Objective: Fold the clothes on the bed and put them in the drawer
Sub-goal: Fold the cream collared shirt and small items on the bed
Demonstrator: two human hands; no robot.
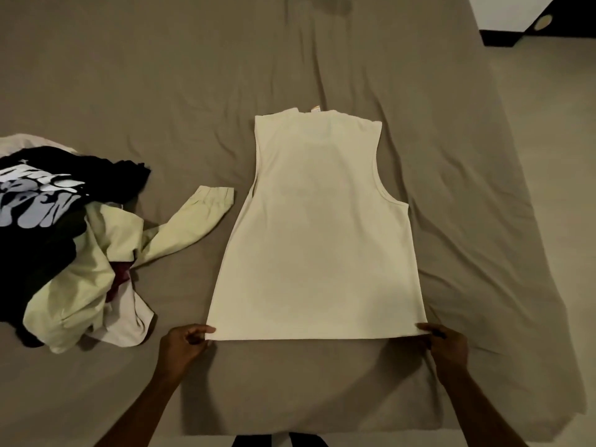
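A cream sleeveless top (317, 227) lies flat on the bed, neck pointing away from me, a small label showing at the collar. My left hand (183, 345) pinches its near left hem corner. At the near right hem corner, my right hand (446, 348) pinches the fabric the same way. Both arms reach in from the bottom edge of the view.
A heap of unfolded clothes lies at the left: a black printed shirt (42, 201), a pale green long-sleeved garment (106, 253) with one sleeve stretched toward the top, and a pinkish piece under them. The brown bedsheet (161, 75) is wrinkled. White furniture (512, 11) stands at the far right.
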